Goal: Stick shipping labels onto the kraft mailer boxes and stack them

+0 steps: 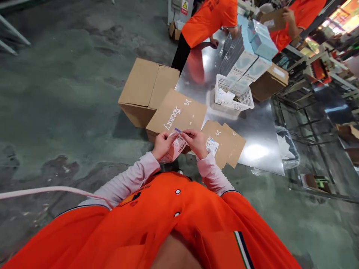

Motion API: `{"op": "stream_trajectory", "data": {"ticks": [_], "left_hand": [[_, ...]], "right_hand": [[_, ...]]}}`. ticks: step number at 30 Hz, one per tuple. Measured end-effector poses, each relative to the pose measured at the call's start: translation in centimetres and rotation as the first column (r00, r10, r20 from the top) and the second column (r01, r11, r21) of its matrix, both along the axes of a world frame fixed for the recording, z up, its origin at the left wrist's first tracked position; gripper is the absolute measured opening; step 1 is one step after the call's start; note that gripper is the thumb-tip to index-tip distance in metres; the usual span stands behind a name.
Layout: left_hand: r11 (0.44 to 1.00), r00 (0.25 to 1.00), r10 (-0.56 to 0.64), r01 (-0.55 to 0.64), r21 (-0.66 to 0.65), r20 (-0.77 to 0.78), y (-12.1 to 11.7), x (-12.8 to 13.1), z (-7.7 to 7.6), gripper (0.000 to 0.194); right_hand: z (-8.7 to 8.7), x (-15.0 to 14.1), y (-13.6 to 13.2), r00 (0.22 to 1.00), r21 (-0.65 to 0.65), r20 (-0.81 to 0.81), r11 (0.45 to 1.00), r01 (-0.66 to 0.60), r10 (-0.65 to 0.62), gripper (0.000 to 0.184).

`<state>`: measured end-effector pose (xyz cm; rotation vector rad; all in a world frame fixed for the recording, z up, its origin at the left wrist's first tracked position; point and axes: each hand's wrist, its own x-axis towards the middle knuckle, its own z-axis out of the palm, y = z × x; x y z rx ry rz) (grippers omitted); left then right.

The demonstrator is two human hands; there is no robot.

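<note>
Between my two hands hangs a shipping label [177, 145] with printed barcodes. My left hand [163, 144] pinches its upper left side, fingers closed. Closed at its upper right edge are the fingers of my right hand [197, 142]. Just beyond the label lies a brown cardboard box [179, 108] with white "Sbeauty" lettering. Right of my right hand are flat brown cardboard pieces [224, 140] with similar print, and a white label [213, 147] lies on one of them.
A large closed carton [146, 84] stands left of the metal table [252, 145]. On the table are a white plastic basket [232, 95] with papers and stacked light-blue boxes [249, 63]. Two people in orange shirts [210, 18] work at the far side. A clear bag [287, 147] hangs at the right.
</note>
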<state>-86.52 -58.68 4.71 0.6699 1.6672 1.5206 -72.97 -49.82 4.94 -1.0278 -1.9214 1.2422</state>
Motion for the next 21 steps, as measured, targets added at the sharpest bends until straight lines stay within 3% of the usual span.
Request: {"op": "stream_trajectory", "data": {"ticks": [2, 5, 9, 11, 14, 16, 18, 21], "left_hand": [[0.995, 0.988, -0.100, 0.102, -0.009, 0.113, 0.3, -0.8, -0.6, 0.056], [0.933, 0.879, -0.314, 0.356, -0.055, 0.358, 0.5, -2.5, -1.7, 0.066], [0.893, 0.806, -0.325, 0.433, -0.119, 0.494, -1.6, -4.0, -4.3, 0.071], [0.881, 0.805, -0.326, 0.449, -0.148, 0.496, -3.9, -4.3, -5.3, 0.069], [0.834, 0.791, -0.376, 0.517, -0.196, 0.483, -7.4, -5.0, -5.2, 0.063], [0.812, 0.792, -0.403, 0.540, -0.220, 0.458, -8.5, -5.9, -4.0, 0.059], [0.838, 0.830, -0.384, 0.497, -0.225, 0.404, -7.9, -7.2, -2.4, 0.057], [0.937, 0.935, -0.237, 0.292, -0.195, 0.263, -3.8, -9.3, -0.4, 0.052]], "right_hand": [[-0.6, -1.4, 1.8, 1.000, 0.041, 0.007, 0.999, -0.010, 0.010, 0.028], [-1.2, -3.9, 6.4, 0.991, 0.178, 0.105, 0.982, 0.063, -0.082, 0.019], [-1.6, -6.8, 12.2, 0.886, 0.262, 0.380, 0.950, 0.172, -0.265, 0.022], [-1.8, -7.7, 13.5, 0.811, 0.289, 0.506, 0.943, 0.163, -0.295, 0.045], [-2.1, -8.6, 12.7, 0.724, 0.360, 0.649, 0.933, -0.022, -0.233, 0.078], [-2.3, -8.7, 10.5, 0.674, 0.350, 0.733, 0.899, -0.264, -0.087, 0.073], [-2.5, -8.0, 7.2, 0.623, 0.305, 0.779, 0.824, -0.478, 0.073, 0.066], [-3.2, -5.4, 2.2, 0.591, 0.275, 0.743, 0.663, -0.697, 0.314, 0.063]]}}
